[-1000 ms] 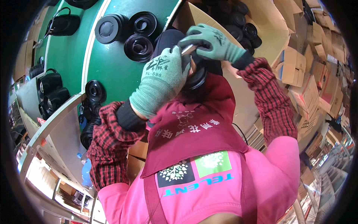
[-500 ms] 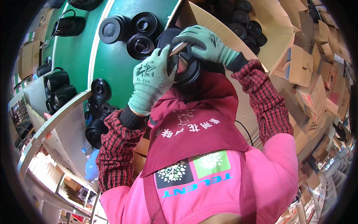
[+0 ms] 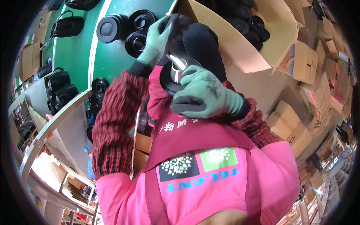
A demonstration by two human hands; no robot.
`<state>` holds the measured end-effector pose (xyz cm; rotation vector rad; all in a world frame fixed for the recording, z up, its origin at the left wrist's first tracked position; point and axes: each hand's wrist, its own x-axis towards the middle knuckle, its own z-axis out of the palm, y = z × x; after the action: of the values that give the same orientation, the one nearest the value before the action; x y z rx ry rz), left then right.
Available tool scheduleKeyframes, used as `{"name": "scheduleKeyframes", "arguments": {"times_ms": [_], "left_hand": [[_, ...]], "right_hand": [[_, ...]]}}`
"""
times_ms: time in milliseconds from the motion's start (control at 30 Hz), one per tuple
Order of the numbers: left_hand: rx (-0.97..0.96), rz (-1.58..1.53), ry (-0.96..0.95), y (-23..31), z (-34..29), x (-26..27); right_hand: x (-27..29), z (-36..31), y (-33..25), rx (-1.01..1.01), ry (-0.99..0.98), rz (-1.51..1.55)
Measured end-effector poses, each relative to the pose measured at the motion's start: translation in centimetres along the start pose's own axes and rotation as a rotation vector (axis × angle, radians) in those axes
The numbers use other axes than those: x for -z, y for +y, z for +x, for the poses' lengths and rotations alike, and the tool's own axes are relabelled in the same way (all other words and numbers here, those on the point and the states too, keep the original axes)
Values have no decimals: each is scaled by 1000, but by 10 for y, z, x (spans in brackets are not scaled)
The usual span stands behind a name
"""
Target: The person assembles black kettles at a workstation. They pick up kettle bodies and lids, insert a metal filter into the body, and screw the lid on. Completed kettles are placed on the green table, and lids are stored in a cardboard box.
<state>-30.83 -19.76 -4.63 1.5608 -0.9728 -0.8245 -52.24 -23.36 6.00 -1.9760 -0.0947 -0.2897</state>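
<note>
Work at the lap seems to be between two parts. The right hand (image 3: 206, 93) is low, just in front of the apron (image 3: 198, 135), while the left hand (image 3: 157, 39) reaches up to the worktop (image 3: 112, 65) near its edge. Between them, over the lap, a metal cylinder (image 3: 175, 74) stands in the middle of a black round flange (image 3: 166, 81); whether the two are one piece cannot be told.

The right hand's fingers are curled, gripping a bright metal strip (image 3: 176, 62) that slants across the top of the cylinder. The left hand's fingers are bent around or against a blurred dark shape (image 3: 179, 24); whether they grasp it cannot be told.

Beside the left hand, ringed black discs (image 3: 142, 20) lie near a stack of flat black discs (image 3: 108, 28). Across from them, an open carton (image 3: 279, 37) holds more black round parts (image 3: 257, 23).

The step in hand looks like a swap of parts, judging by the left hand's reach. The next move would call for the left hand to bring a black part squarely over the cylinder, with the strip tilted clear.
</note>
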Motion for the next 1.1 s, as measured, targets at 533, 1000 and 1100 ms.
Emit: {"name": "scheduleKeyframes", "arguments": {"times_ms": [533, 1000, 1100], "left_hand": [[-22, 919, 317, -15, -67, 46], [1325, 513, -362, 80, 2, 27], [1359, 627, -326, 53, -24, 17]], "right_hand": [[-65, 92, 222, 390, 223, 82], [-96, 142, 217, 153, -7, -167], [-102, 142, 187, 134, -122, -119]]}}
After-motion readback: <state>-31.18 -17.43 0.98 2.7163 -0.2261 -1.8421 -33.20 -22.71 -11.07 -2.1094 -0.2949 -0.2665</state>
